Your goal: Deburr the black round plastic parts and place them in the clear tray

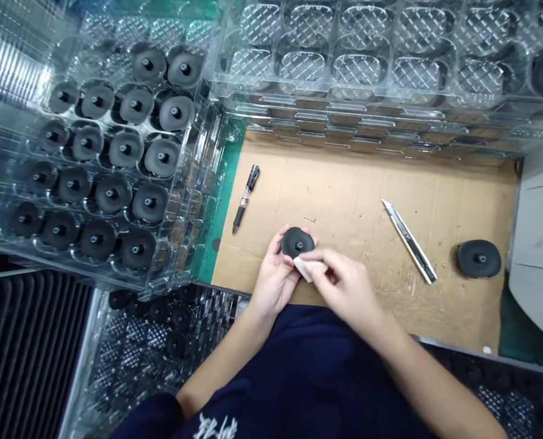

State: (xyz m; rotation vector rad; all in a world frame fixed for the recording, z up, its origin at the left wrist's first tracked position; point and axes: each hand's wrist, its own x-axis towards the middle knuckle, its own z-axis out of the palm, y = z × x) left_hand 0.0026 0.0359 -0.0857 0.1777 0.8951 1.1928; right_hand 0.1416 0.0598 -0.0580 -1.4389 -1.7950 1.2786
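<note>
My left hand (274, 277) is closed around a round black disc part (298, 242) with a small centre hub, held just above the cardboard sheet (345, 195). My right hand (345, 286) pinches a small pale block (309, 267), like an eraser, and presses it against the lower edge of that disc. Both hands meet near the front edge of the cardboard, over my dark blue clothing.
A clear tray (193, 183) at left holds several identical black discs. Empty clear trays (367, 67) are stacked at the back. On the cardboard lie a black pen (246, 198), a utility knife (409, 241) and a loose black disc (479, 258). More trays sit lower left.
</note>
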